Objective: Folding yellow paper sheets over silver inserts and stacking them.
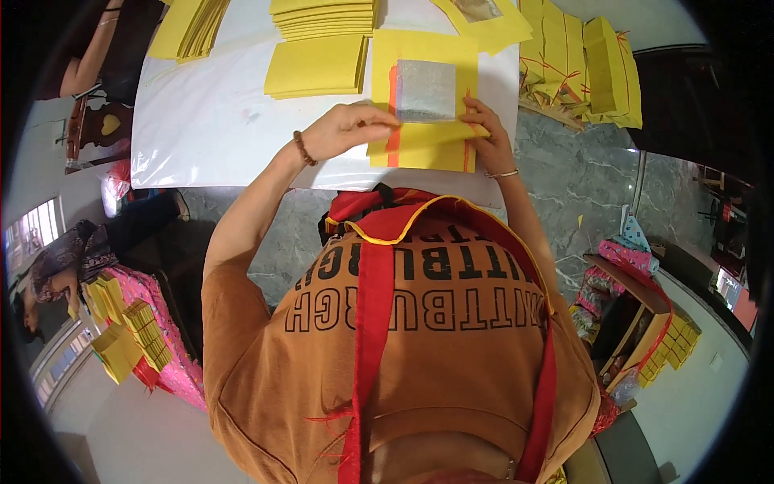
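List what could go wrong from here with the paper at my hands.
1. The yellow rectangular paper sheet might crease crookedly: your right hand is at its right edge and your left hand at its left.
2. The silvery square panel on it could get scuffed, since your left fingers are near its lower left corner.
3. The low stack of folded yellow paper might get nudged, lying close beside the sheet.

Yellow sheet with silver square on white table; left hand at left side, right hand at right edge.
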### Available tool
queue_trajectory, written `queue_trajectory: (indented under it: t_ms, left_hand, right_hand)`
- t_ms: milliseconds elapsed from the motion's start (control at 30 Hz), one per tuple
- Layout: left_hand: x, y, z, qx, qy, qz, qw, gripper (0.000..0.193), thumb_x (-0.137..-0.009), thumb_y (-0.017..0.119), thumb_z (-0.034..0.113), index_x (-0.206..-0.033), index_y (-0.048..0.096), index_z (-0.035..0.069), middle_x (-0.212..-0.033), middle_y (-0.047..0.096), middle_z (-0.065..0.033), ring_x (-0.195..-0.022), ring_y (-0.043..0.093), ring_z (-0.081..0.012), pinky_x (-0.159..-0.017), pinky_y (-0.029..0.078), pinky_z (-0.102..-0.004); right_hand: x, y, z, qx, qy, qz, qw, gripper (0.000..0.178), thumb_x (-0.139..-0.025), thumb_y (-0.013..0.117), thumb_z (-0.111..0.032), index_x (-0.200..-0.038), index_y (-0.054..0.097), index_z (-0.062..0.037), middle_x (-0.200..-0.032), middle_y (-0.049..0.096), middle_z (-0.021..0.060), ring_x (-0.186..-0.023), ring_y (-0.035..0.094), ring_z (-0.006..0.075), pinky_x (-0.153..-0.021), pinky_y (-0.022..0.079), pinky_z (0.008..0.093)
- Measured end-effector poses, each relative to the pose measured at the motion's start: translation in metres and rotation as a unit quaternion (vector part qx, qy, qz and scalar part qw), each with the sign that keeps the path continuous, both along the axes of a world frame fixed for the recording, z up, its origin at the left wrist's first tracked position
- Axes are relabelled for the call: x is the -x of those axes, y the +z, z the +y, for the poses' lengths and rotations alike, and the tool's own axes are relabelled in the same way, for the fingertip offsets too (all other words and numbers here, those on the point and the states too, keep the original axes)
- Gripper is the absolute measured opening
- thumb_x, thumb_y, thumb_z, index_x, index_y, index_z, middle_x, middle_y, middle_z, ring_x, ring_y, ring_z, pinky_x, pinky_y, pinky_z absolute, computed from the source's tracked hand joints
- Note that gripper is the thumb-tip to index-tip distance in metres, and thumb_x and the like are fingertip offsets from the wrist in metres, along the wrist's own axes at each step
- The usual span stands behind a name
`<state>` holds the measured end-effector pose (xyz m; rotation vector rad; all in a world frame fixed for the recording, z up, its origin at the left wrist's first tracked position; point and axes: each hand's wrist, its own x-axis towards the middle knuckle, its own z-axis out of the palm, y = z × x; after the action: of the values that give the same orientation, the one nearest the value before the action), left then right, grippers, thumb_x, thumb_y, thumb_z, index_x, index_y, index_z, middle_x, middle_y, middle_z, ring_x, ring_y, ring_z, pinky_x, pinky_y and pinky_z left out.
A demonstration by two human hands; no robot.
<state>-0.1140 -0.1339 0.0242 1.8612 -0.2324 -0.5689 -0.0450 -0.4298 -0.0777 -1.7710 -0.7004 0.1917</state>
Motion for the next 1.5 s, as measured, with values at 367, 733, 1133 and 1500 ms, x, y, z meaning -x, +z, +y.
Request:
queue_trajectory:
  t_ms: [367, 733, 1133, 1500]
  left_hand:
    - [0.016, -0.027, -0.024, -0.298, 0.098, -0.395, 0.863, 0.060, -0.062, 0.055, -0.002, -0.118, 0.056, 0.018, -0.117, 0.053, -0.0087, -0.107, 0.046, -0.0286, -0.088, 0.036, -0.0396]
    - [0.059, -0.016, -0.036, -0.176, 0.148, -0.206, 0.951, 0.021, -0.086, 0.049, 0.007, -0.104, 0.058, 0.002, -0.084, 0.061, -0.0134, -0.085, 0.055, -0.0286, -0.071, 0.044, -0.0369]
    - [0.020, -0.054, -0.034, 0.010, 0.370, 0.067, 0.926, 0.026, -0.087, 0.056, 0.021, -0.074, 0.055, -0.001, -0.055, 0.050, -0.0026, -0.050, 0.044, -0.0084, -0.046, 0.035, -0.0263]
    - [0.015, -0.054, -0.031, 0.104, 0.400, 0.094, 0.906, 0.017, -0.083, 0.062, 0.015, -0.081, 0.050, 0.004, -0.063, 0.051, 0.0017, -0.051, 0.042, -0.0050, -0.045, 0.033, -0.0215]
  right_hand:
    - [-0.003, 0.026, -0.002, 0.033, -0.029, -0.090, 0.995, 0.029, -0.070, 0.064, 0.003, -0.097, 0.063, -0.0083, -0.121, 0.053, 0.0086, -0.117, 0.045, 0.0267, -0.099, 0.034, 0.0360]
    - [0.034, 0.071, -0.007, 0.140, 0.018, 0.000, 0.990, 0.013, -0.081, 0.060, -0.012, -0.093, 0.063, -0.0072, -0.086, 0.064, 0.0057, -0.083, 0.060, 0.0191, -0.079, 0.039, 0.0328]
    - [0.017, 0.050, 0.034, 0.118, -0.196, 0.107, 0.968, 0.027, -0.080, 0.064, -0.028, -0.090, 0.061, -0.0030, -0.064, 0.062, 0.0101, -0.055, 0.059, 0.0211, -0.051, 0.043, 0.0327]
    - [0.020, 0.065, 0.045, 0.174, -0.249, 0.146, 0.941, 0.032, -0.080, 0.063, -0.024, -0.108, 0.058, -0.0087, -0.061, 0.060, 0.0094, -0.052, 0.056, 0.0219, -0.051, 0.041, 0.0338]
